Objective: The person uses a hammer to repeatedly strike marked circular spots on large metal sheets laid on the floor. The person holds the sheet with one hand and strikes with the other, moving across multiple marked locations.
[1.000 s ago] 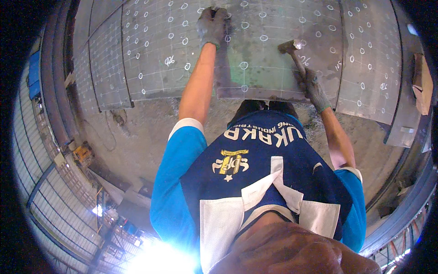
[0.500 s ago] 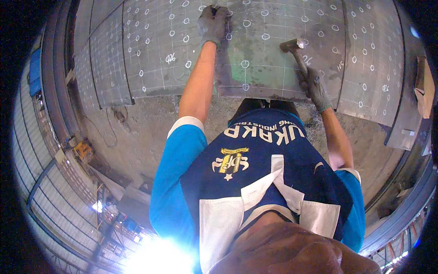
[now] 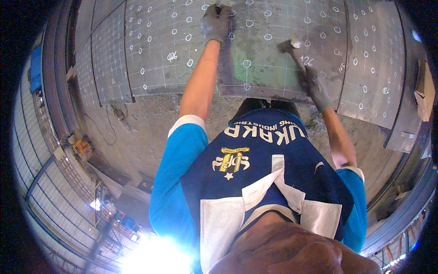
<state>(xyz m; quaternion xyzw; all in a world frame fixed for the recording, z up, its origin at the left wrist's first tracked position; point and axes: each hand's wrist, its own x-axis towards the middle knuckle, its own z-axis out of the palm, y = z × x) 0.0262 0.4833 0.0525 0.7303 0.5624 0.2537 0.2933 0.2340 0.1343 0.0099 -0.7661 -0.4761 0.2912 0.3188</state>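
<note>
My right hand (image 3: 315,87), in a grey glove, is wrapped round the handle of a hammer (image 3: 292,45). The hammer's head is raised over the steel plate (image 3: 264,75), its bright striking face turned to the right. Farther out, my gloved left hand (image 3: 216,23) rests at the plate with its fingers drawn together. Something dark shows between those fingertips, too small to make out. White chalk lines and small chalk circles cover the plate in a grid, with a few chalk marks written among them.
More chalk-marked plates lie on the left (image 3: 109,55) and right (image 3: 374,59). Bare ground (image 3: 146,123) runs along the near edge. A cable (image 3: 109,130) and a yellow machine (image 3: 82,148) are at the left. A piece of brown cardboard (image 3: 424,89) stands at the far right.
The hammer has shifted slightly to the left, and its head has turned a little. My left hand stays at almost the same place, its fingers still together.
</note>
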